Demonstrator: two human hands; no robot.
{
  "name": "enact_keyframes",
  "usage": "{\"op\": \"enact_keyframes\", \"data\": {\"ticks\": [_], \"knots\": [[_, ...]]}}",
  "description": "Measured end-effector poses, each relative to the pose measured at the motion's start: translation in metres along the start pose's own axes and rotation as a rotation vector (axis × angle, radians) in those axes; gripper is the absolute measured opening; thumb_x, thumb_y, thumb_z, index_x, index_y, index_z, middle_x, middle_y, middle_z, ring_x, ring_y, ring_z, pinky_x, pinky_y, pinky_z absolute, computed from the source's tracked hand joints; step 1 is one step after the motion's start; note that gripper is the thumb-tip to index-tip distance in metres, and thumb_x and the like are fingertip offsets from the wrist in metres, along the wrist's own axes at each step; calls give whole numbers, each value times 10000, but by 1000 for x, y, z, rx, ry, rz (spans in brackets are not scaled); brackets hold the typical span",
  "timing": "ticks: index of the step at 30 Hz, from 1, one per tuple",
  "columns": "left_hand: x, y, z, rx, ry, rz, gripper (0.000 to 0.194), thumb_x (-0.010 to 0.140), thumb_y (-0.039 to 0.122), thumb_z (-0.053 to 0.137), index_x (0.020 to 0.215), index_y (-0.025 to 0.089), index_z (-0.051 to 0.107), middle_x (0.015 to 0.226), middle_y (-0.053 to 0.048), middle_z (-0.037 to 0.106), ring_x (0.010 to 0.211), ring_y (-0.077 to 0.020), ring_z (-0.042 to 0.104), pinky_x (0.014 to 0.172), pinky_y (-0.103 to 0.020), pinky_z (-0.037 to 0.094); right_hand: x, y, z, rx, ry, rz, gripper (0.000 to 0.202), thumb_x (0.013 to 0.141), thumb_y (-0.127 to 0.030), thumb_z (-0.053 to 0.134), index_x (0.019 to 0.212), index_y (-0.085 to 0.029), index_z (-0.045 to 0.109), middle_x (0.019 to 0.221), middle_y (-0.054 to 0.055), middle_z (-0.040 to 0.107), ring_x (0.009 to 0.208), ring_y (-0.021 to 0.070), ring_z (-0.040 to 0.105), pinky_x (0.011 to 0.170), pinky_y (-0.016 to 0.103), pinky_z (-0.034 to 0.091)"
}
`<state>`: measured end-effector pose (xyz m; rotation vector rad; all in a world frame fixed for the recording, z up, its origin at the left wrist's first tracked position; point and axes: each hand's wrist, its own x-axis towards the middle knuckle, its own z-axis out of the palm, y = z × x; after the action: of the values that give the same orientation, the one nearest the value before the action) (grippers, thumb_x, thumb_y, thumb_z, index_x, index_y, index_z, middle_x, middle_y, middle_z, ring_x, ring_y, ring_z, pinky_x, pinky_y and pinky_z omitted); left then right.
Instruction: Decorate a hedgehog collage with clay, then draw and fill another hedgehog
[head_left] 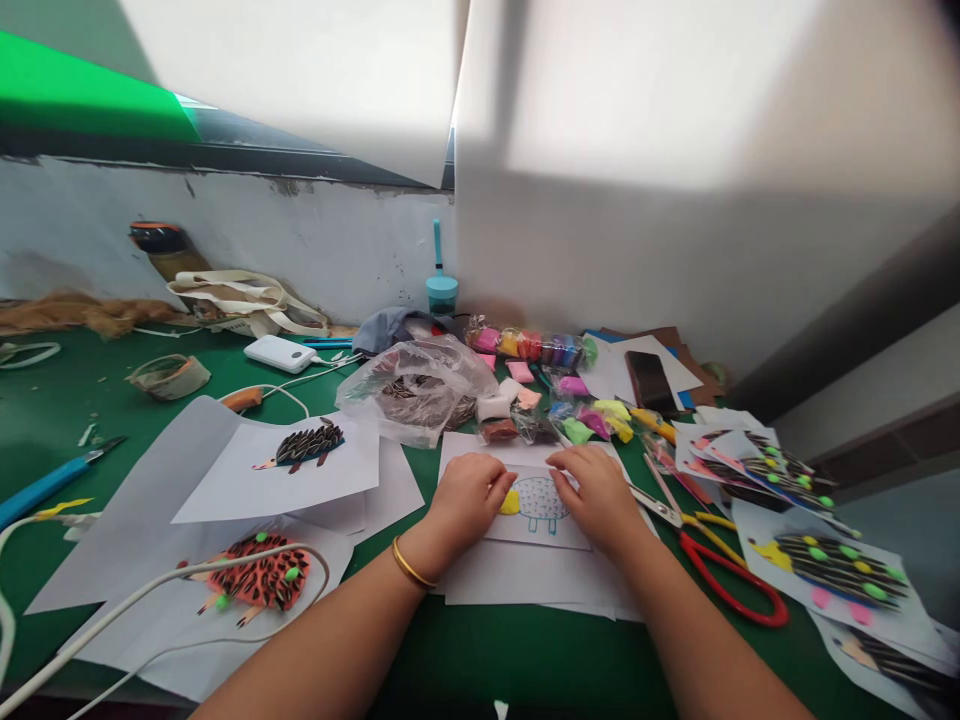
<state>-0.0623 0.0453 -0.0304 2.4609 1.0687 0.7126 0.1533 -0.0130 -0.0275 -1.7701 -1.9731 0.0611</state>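
Observation:
A small sheet of paper with a hedgehog drawing (541, 500) lies on a stack of white paper (517, 580) in front of me. The drawn body has blue-green outlines and short legs. Yellow modelling clay (510, 502) covers its head end. My left hand (469, 500) is closed, with thumb and curled fingers at the yellow clay's left edge; its fingertips partly hide the clay. My right hand (594, 495) rests on the right side of the drawing, its thumb and bent forefinger apart with nothing visible between them.
Scissors with a red handle (735, 585) lie beside my right forearm. Clay packets (577, 430) and a plastic bag of seeds (420, 385) lie behind the paper. Finished seed hedgehogs (259, 570) flank me on both sides. A white cable (150, 595) crosses the left.

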Motion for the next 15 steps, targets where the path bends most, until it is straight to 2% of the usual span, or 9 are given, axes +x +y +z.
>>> {"op": "enact_keyframes", "data": {"ticks": [2, 7, 15], "knots": [[0, 2, 0, -36, 27, -26, 287, 941, 377, 515, 746, 189, 609, 769, -28, 634, 770, -183, 569, 719, -312, 397, -2, -11, 2, 80, 37, -65, 187, 932, -265, 508, 1013, -220, 671, 1010, 76, 675, 993, 243, 563, 875, 370, 380], [0, 3, 5, -263, 35, -23, 111, 865, 292, 624, 827, 189, 641, 863, -24, 660, 859, -174, 586, 806, -302, 434, -5, -29, 8, 216, 81, -154, 191, 921, -246, 550, 1064, -227, 674, 975, 63, 673, 956, 229, 573, 852, 365, 407], [0, 2, 4, -458, -52, -54, 337, 945, 438, 498, 846, 193, 707, 842, -33, 679, 813, -163, 605, 776, -282, 462, -4, -34, 7, 337, 87, -153, 139, 929, -289, 575, 973, -236, 696, 900, 48, 673, 889, 207, 585, 803, 347, 448]]}}
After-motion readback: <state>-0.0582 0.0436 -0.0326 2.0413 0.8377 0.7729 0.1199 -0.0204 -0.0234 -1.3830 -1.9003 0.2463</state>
